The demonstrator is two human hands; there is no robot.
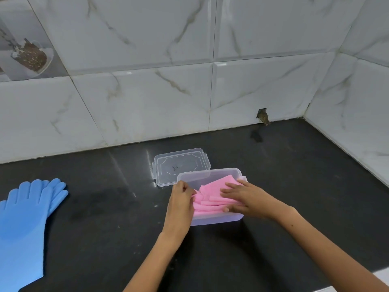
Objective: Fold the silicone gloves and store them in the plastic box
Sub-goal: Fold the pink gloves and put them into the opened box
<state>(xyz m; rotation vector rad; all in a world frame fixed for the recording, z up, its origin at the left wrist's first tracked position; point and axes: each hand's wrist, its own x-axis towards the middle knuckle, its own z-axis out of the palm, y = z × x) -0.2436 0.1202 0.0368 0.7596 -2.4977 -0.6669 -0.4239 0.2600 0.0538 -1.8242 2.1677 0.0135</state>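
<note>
Head view of a dark countertop (273,186) against marble-patterned wall tiles (147,102). A clear plastic box (212,172) holds folded pink silicone gloves (212,197). The left hand (181,199) pinches the pink gloves at their left end with curled fingers; the right hand (244,197) lies flat on them, fingers straight. The clear lid (179,163) lies behind the box, partly covered by it. Blue silicone gloves (27,218) lie far left, cut off by the frame edge
</note>
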